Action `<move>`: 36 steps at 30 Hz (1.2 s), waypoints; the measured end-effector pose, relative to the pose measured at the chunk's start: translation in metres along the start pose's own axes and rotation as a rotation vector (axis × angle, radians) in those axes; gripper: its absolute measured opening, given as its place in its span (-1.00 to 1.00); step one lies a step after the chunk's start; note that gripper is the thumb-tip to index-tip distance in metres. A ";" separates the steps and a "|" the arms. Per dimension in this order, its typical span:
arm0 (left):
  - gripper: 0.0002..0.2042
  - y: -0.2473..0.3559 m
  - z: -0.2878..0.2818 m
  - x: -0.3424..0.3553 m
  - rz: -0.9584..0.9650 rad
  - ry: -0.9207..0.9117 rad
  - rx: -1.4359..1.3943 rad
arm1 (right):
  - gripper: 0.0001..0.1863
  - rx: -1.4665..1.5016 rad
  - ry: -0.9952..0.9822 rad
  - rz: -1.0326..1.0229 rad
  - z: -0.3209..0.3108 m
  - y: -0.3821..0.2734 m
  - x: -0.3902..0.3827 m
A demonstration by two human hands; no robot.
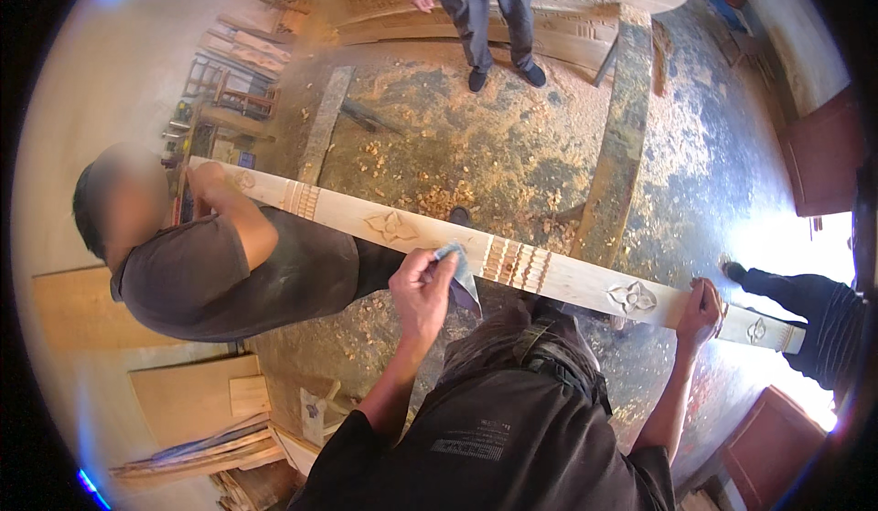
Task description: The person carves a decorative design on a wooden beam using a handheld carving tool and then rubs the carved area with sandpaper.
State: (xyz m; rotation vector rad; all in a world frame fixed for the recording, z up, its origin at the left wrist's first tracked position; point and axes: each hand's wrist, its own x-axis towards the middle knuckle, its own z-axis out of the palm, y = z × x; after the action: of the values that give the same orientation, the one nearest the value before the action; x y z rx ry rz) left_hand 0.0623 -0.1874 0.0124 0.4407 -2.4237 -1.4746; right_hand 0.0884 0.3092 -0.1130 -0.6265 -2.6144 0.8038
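A long pale wooden board (585, 280), carved with flower shapes and ribbed bands, stretches across in front of me, sloping down to the right. My right hand (701, 314) is closed round it near its right end, close to a carved flower. In my left hand (422, 296) a folded piece of sandpaper (465, 284), grey-blue and dark, is pinched at the board's near edge, left of the wide ribbed band. A co-worker's hand (207, 178) is at the board's far left end.
Another person stands at the back by a large carved wooden panel (393, 22); a third, in dark clothes, is at the far right. Bench beams (615, 173) stand beyond the board. Wood shavings litter the floor (439, 145). Planks (201, 442) lie at lower left.
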 end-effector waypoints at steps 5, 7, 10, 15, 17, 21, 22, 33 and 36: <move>-0.86 -0.024 -0.013 0.009 -0.155 0.076 -0.185 | -0.79 0.050 -0.061 0.015 0.003 -0.016 -0.001; -0.86 -0.028 -0.010 0.008 -0.139 0.058 -0.182 | -0.81 0.073 0.037 -0.113 0.004 -0.039 -0.010; -0.83 -0.026 -0.009 0.008 -0.170 0.060 -0.145 | -0.59 0.155 -0.007 -0.290 0.008 -0.127 -0.040; -0.78 -0.032 -0.003 0.007 -0.219 0.058 -0.168 | -0.35 0.368 -0.382 -0.796 0.050 -0.287 -0.091; -0.84 -0.018 -0.013 0.012 -0.282 -0.021 -0.182 | -0.36 0.312 -0.481 -0.933 0.062 -0.328 -0.105; -0.87 -0.020 -0.031 0.014 -0.289 -0.124 -0.141 | -0.36 0.181 -0.434 -0.988 0.086 -0.351 -0.108; -0.88 -0.021 -0.036 0.016 -0.286 -0.148 -0.126 | -0.37 0.156 -0.412 -0.995 0.091 -0.354 -0.109; -0.81 -0.048 -0.054 0.043 -0.277 -0.237 -0.334 | -0.34 -0.004 -0.482 -0.880 0.093 -0.405 -0.123; -0.82 -0.037 -0.058 0.054 -0.246 -0.295 -0.221 | -0.42 -0.043 -0.401 -0.878 0.097 -0.399 -0.129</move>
State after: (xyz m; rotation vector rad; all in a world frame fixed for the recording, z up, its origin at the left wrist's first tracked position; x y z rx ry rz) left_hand 0.0393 -0.2718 0.0087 0.5187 -2.4488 -2.0154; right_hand 0.0325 -0.0953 0.0241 0.7271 -2.8154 0.6054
